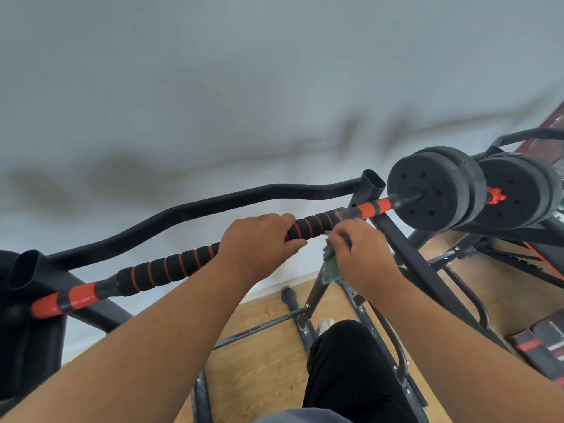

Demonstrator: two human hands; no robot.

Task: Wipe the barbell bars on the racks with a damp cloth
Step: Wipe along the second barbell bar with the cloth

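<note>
Biggest thing in view is the black rack, its frame running across in front of the pale wall, uprights at each side, the right one carrying the load. On it rests the barbell bar — slanting up from lower left to upper right, orange at both ends, black foam with orange rings along the middle. Out at the right end sit the black weight plates, stacked close together with an orange collar showing between them; that weight looks like the reason the bar lies steady in its cradles.

Now the hands. The left hand is clamped over the foam section near the middle, its grip wrapped right round the bar — a bracing hold, by the look of it, to stop the bar rolling under the wipe. Just beside it, the right hand has its grip pinched on the green cloth, pressed against the bar where foam meets orange, with the loose tail of the cloth hanging below. Down beneath, wooden floor and a dark trouser leg.
</note>
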